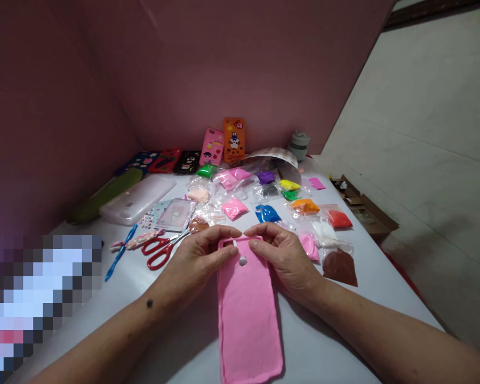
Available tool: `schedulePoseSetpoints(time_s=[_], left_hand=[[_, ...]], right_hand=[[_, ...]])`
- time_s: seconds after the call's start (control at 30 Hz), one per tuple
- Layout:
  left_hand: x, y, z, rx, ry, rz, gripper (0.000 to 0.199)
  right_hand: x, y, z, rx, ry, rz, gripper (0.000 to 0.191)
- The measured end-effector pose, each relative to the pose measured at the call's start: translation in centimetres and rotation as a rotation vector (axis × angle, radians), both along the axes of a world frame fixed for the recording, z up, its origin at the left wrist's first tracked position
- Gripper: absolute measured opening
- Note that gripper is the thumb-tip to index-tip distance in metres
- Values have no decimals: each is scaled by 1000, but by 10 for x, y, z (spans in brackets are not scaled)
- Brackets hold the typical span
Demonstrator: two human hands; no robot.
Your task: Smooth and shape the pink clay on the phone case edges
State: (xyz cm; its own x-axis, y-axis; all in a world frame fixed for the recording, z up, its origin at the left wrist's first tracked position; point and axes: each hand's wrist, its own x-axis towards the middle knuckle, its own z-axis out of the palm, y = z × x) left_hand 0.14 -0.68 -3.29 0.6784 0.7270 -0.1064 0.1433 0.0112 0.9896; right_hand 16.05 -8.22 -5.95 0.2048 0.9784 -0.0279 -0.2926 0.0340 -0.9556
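Note:
A phone case covered in pink clay lies lengthwise in front of me, its far end between my hands. Near that end are a small round hole and a narrow slot. My left hand pinches the far left corner, thumb on the clay face and fingers over the top edge. At the far right corner, my right hand grips the rim the same way, its thumb on the face. Both index fingertips almost meet at the top edge. Red-handled scissors lie left of my left hand, beside a blue modelling tool.
Several clay packets spread beyond my hands, including blue, brown and red. A clear phone case lies at left. Decorated cases, one orange, stand against the pink backdrop. A grey-green jar is at the back right.

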Motion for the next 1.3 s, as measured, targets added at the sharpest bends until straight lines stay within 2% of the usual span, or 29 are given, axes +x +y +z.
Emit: schedulePoseSetpoints(time_s=[0.33,0.7,0.93,1.07,1.3], left_hand=[[-2,1,-1,13,43,-17,25],[-1,-3,6,43,64,-48,20],[0,0,6,-3,65,-8,22],[0,-2,8,6,93,-7,19],[3,-6,11,105,150,36,14]], right_hand=[[0,0,0,4,66,23,15],[1,0,-1,5,36,-5,8],[2,-3,3,15,129,37,19],[2,-1,4,20,43,14,9],[0,-1,5,26,-93,2,8]])
